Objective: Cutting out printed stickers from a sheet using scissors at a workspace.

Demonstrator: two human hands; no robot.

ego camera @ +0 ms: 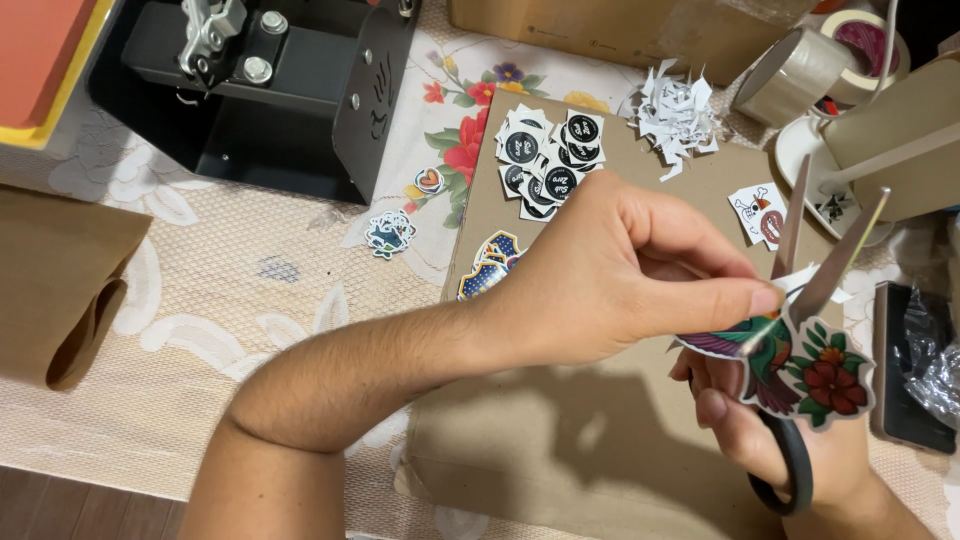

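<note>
My left hand (620, 270) reaches across from the left and pinches a colourful sticker (800, 365) of a bird with red flowers and green leaves. My right hand (790, 440) sits below it, fingers through the black handles of a pair of scissors (810, 260). The scissor blades stand apart and point up, with the sticker's white edge between them. Both hands hover over a flat brown cardboard sheet (600, 440).
A pile of round black stickers (548, 160) and white paper scraps (675, 112) lie on the cardboard's far end. A black press machine (270, 90) stands at the back left, tape rolls (800, 70) at the back right, small stickers (390, 232) on the floral cloth.
</note>
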